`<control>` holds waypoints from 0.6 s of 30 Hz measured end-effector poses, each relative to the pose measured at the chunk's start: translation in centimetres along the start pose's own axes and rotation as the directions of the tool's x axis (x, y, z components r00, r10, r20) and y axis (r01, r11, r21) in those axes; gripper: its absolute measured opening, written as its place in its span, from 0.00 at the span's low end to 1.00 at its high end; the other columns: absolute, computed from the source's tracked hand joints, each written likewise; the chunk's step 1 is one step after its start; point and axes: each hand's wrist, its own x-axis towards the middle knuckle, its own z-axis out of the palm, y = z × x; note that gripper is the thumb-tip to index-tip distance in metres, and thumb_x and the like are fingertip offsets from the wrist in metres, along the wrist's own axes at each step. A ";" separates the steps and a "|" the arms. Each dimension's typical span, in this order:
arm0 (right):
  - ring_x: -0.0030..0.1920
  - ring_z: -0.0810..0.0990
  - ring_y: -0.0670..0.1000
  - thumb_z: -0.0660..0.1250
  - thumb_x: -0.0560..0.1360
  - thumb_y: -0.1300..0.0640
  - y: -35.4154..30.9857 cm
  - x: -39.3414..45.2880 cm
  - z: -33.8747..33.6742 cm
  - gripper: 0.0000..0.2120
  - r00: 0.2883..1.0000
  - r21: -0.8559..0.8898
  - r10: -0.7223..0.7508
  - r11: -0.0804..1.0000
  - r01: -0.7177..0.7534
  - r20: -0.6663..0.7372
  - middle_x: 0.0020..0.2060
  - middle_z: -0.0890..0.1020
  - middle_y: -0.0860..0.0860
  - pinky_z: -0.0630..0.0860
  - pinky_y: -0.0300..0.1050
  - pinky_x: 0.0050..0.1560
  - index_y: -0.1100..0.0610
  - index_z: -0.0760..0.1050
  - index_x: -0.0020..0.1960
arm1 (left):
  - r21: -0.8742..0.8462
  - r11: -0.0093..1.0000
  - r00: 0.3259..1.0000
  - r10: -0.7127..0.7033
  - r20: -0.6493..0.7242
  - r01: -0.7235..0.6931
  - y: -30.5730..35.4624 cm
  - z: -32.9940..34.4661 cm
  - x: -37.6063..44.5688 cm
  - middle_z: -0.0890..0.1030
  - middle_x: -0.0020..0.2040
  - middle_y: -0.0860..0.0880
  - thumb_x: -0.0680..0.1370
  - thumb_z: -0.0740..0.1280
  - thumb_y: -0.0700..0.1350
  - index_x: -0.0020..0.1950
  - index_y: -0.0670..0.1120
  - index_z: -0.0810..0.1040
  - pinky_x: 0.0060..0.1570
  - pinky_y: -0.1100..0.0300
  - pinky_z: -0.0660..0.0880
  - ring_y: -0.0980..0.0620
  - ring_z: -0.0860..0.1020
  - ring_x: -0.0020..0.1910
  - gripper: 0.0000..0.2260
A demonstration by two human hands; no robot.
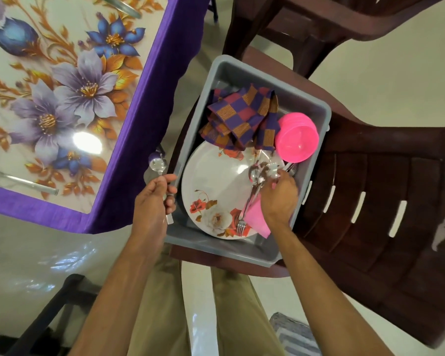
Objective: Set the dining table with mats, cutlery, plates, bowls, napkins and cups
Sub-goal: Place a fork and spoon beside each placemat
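A grey tub (244,249) sits on a dark brown chair seat. Inside lie white flowered plates (213,186), checked purple and orange napkins (242,116), stacked pink bowls (297,140), a pink cup (257,220), and loose spoons and forks (254,186). My left hand (153,201) grips a spoon (157,164) beside the tub's left wall, bowl end up. My right hand (279,195) reaches into the tub and pinches cutlery lying on the plate. The dining table (62,86), with a floral top and purple edge, is at the left; a fork (18,179) lies on it.
Brown plastic chairs (385,201) stand at the right and at the top. A glass rim (123,6) shows at the table's far edge. A striped rug corner (293,335) lies on the pale floor near my legs. Dark chair legs (54,312) are at bottom left.
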 end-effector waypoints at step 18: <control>0.49 0.83 0.62 0.73 0.73 0.58 -0.1 4.5 -1.1 0.18 0.986 -0.063 0.167 0.984 -0.165 0.025 0.50 0.84 0.57 0.73 0.48 0.41 0.59 0.73 0.60 | 0.026 1.000 1.000 -0.001 0.003 0.001 -0.8 0.9 -0.3 0.78 0.37 0.54 0.87 0.60 0.47 0.58 0.49 0.83 0.33 0.64 0.70 0.59 0.70 0.32 0.11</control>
